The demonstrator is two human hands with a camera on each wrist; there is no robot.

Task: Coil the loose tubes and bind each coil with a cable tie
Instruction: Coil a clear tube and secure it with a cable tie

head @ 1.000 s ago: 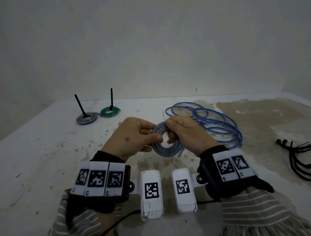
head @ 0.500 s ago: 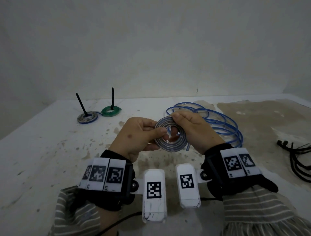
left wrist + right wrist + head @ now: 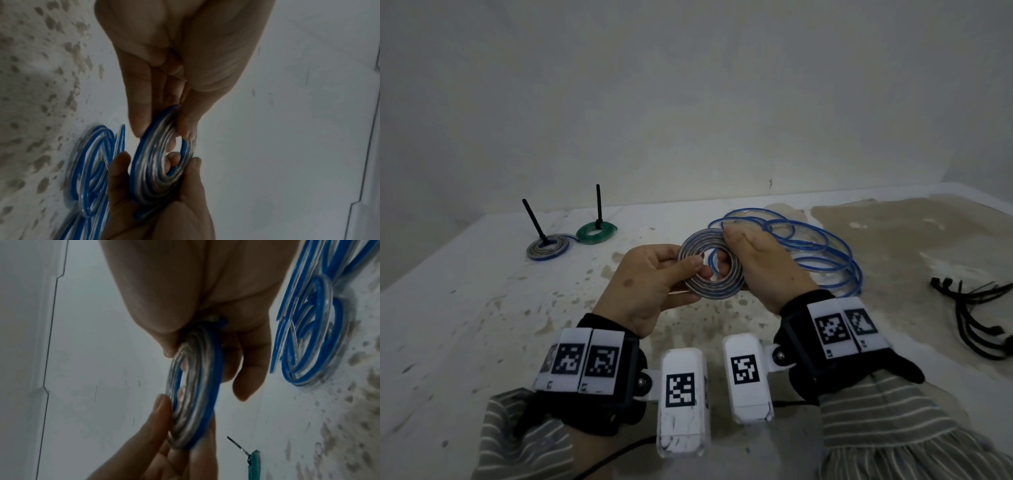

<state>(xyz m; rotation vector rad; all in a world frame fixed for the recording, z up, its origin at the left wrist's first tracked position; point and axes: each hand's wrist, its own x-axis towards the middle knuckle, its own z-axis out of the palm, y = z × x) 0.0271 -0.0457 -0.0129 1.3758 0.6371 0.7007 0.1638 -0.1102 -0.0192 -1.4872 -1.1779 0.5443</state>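
A flat coil of blue-and-clear tube (image 3: 710, 265) is held above the bench (image 3: 465, 308) between 2 hands. Its left edge is pinched by the left hand (image 3: 650, 284), thumb on top and fingers curled beneath. Its right edge is gripped by the right hand (image 3: 763, 267), thumb on the upper face and fingers behind. In the left wrist view the coil (image 3: 162, 164) is seen tilted on edge, with fingertips showing through its centre hole. Just behind the right hand, loose blue tube (image 3: 822, 250) is spread in wide loops on the bench. At the far left, 2 bound coils are laid side by side: a grey-blue one (image 3: 548, 247) and a green one (image 3: 596, 233), each with a black tie tail standing up. A bunch of black cable ties (image 3: 976, 315) is seen at the right edge.
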